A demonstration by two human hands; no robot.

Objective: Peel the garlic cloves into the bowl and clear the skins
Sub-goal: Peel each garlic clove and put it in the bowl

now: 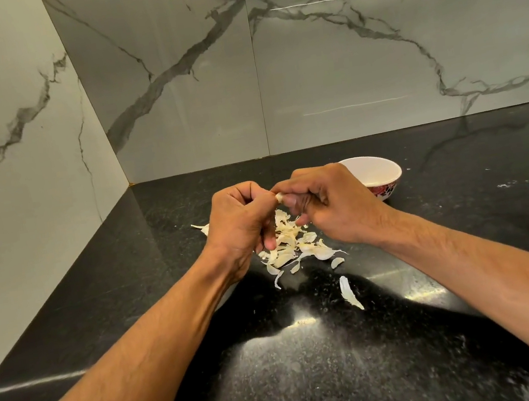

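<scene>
Both hands' grip pinches garlic clove (pixel 278 197); skins (pixel 292 244) below.

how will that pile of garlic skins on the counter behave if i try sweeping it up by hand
The garlic skins look thin, curled and papery, so probably very light and floppy, apt to scatter rather than slide together. Strays already lie apart from the pile on the black counter, so a few will likely escape.

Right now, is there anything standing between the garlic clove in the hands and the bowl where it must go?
Nothing visible does. The garlic clove is pinched between the left hand and the right hand. The bowl sits just behind the right hand, its opening uncovered. The skins lie below on the counter, off that path.
</scene>
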